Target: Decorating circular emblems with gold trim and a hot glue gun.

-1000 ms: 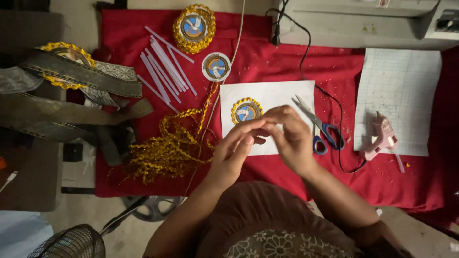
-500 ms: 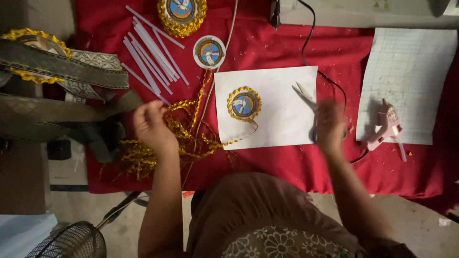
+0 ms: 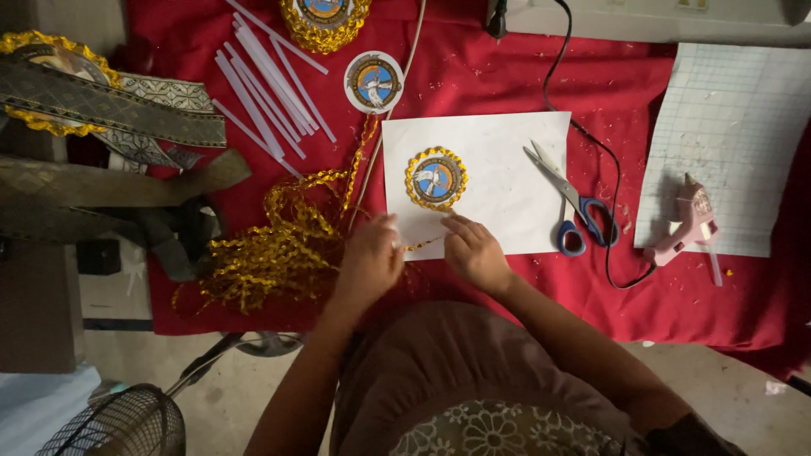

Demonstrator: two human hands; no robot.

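Here, viewed from above, a red cloth [image 3: 676,287] covers the surface. At far left lie patterned bands [image 3: 127,105], one edged in gold. Next come white glue sticks [image 3: 266,84], scattered in a loose fan, and below them a tangled heap of gold trim [image 3: 270,245]. The left hand [image 3: 369,262] rests at the heap's right edge, by the lower left corner of a white sheet [image 3: 507,194]; its fingers are curled, and a thin strand of gold trim runs from it toward the other hand, though whether the grip pinches the strand cannot be told. Above, a plain round badge [image 3: 372,82] lies on the cloth, and a gold-edged one [image 3: 323,17] sits at the top margin. A third badge [image 3: 436,178], ringed with gold trim, lies on the sheet, just above both hands. The right hand [image 3: 475,252] lies on the sheet's lower edge, fingers loosely spread and pointing toward that badge, holding nothing visible. Further right, scissors [image 3: 568,203] with blue handles lie across the sheet's right edge, blades apart. A black cord [image 3: 612,194] loops past them. At far right a pink glue gun [image 3: 686,221] lies on gridded paper [image 3: 735,127].
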